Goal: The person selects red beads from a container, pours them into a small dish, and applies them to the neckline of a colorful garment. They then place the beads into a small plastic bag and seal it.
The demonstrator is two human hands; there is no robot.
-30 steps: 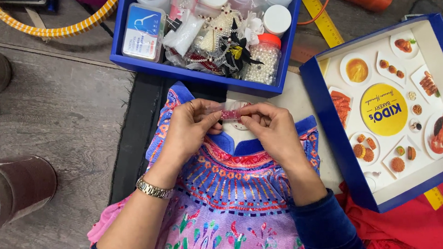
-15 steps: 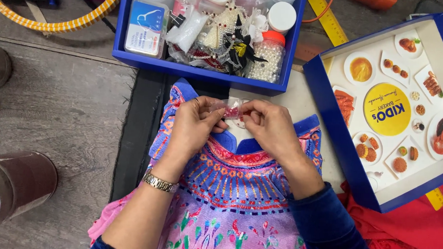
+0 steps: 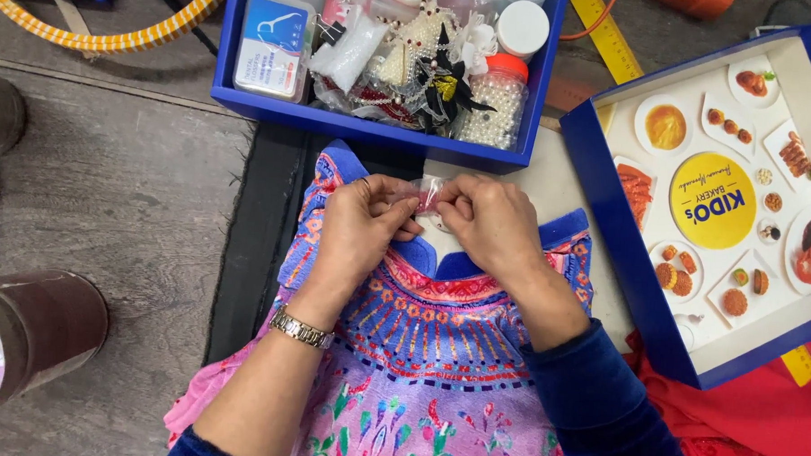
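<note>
Head cam: left hand (image 3: 359, 225) and right hand (image 3: 488, 224) both pinching small clear packet (image 3: 423, 194), patterned dress (image 3: 437, 346) underneath.

Small clear plastic packet (image 3: 425, 194), perhaps holding pink beads, above the patterned garment (image 3: 437, 346).

Above hands: blue plastic bin (image 3: 373, 128) of beads and trims.
Right: blue-rimmed cardboard box lid (image 3: 621, 227).
Left: dark cylindrical container (image 3: 38, 332).

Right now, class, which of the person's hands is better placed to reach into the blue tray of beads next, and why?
Probably the right hand. Both hands pinch the small clear packet, but the right lies just below the bead jar in the blue tray. The left hand sits lower left.
</note>
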